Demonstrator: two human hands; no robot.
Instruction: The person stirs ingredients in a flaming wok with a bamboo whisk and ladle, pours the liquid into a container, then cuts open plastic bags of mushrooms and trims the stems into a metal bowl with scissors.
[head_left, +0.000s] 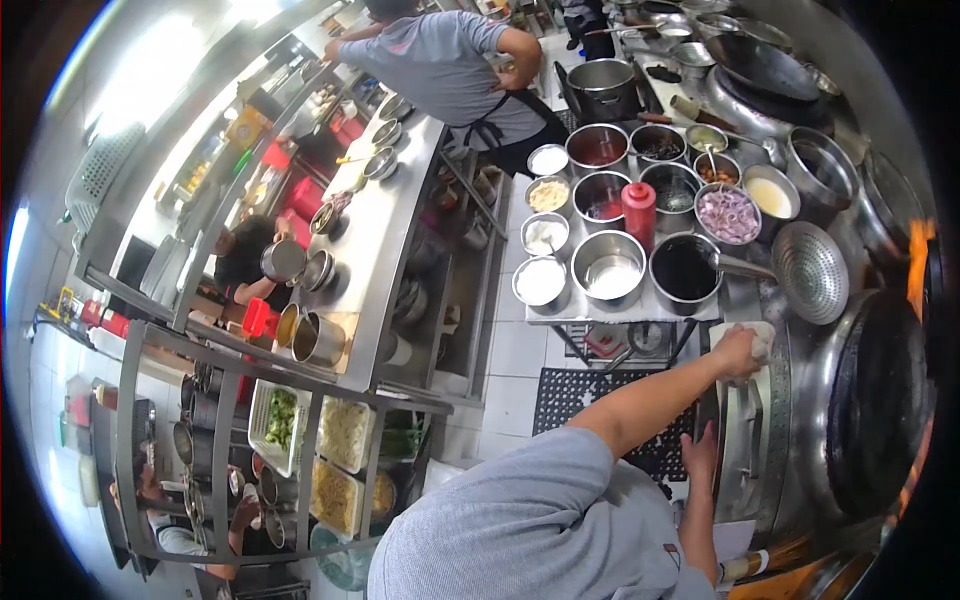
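My left hand (738,354) is closed on a whitish cloth (764,342), pressed to the steel stove edge beside the table of sauce pots. The left arm stretches across in front of me. My right hand (699,452) hangs lower, near the stove front and its metal handle (753,430). It holds nothing I can see, and its fingers look apart. Just beyond the cloth lies a perforated strainer ladle (808,272), its handle reaching over a pot of dark sauce (685,270). A large dark wok (880,400) sits on the burner to the right.
Several pots and a red squeeze bottle (638,215) crowd the side table (640,312). A bowl of chopped onions (728,214) stands among them. A black rubber mat (590,395) covers the floor. Across the aisle, a co-worker (440,70) stands by a steel counter (385,240); flames show at far right.
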